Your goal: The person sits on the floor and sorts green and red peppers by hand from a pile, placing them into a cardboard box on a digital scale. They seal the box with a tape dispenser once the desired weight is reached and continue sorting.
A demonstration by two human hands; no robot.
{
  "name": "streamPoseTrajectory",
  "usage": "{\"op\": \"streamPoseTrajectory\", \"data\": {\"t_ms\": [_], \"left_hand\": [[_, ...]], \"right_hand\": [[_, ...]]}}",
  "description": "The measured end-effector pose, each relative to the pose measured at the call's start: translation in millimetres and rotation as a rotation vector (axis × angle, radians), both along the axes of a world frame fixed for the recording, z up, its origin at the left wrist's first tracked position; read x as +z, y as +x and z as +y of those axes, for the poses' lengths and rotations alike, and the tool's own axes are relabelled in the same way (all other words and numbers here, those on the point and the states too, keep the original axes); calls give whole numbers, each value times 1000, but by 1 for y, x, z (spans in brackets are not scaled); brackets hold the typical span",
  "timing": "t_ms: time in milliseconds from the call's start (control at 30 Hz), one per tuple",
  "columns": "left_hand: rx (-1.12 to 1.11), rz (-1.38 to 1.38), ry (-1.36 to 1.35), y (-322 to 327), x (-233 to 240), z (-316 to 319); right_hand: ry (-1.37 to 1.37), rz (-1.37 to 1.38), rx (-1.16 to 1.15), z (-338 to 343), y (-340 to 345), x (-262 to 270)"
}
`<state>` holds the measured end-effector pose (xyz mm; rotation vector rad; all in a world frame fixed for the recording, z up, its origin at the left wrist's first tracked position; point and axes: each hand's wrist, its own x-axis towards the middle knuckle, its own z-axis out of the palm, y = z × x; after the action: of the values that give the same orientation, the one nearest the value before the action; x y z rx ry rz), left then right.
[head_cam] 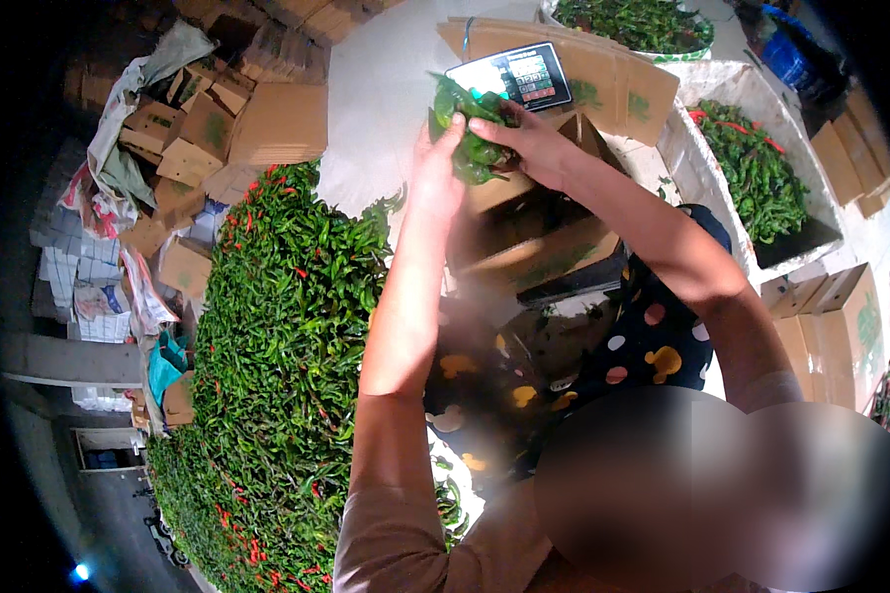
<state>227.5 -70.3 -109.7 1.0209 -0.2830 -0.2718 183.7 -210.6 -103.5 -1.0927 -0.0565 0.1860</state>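
Note:
Between my two hands is a bunch of green chili peppers (482, 152), raised above an open cardboard box (556, 248). My left hand (441, 144) grips the bunch from the left, thumb pressed on its near side. From the right, my right hand (523, 141) closes on the same bunch. Just beyond the peppers a digital scale's keypad and display panel (530, 74) tilts towards me, its lit part partly covered by them. The inside of the box is mostly hidden by my arms and shadow.
A huge heap of green peppers with some red ones (289, 333) spreads at left. At right stands a white foam crate (775, 96) holding peppers. Flattened cardboard (601, 67) leans behind the scale. More boxes (831, 333) sit at lower right, others (200, 133) at upper left.

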Motion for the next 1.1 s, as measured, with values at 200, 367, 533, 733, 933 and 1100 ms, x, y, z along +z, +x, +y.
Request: {"op": "streamPoseTrajectory", "data": {"t_ms": [200, 367, 533, 733, 933, 1100], "left_hand": [[28, 61, 145, -10, 13, -11], [-60, 60, 181, -20, 20, -16], [-102, 114, 276, -24, 19, -22], [4, 90, 341, -21, 27, -34], [-44, -88, 248, -2, 18, -35], [-69, -197, 251, -3, 17, -42]], "right_hand": [[-102, -128, -9, 1, -8, -2], [-205, 18, 61, -9, -11, -3], [-140, 61, 97, -14, -14, -12], [170, 116, 87, -23, -10, -16], [96, -75, 125, -30, -8, -19], [129, -88, 113, -42, -12, -16]]}}
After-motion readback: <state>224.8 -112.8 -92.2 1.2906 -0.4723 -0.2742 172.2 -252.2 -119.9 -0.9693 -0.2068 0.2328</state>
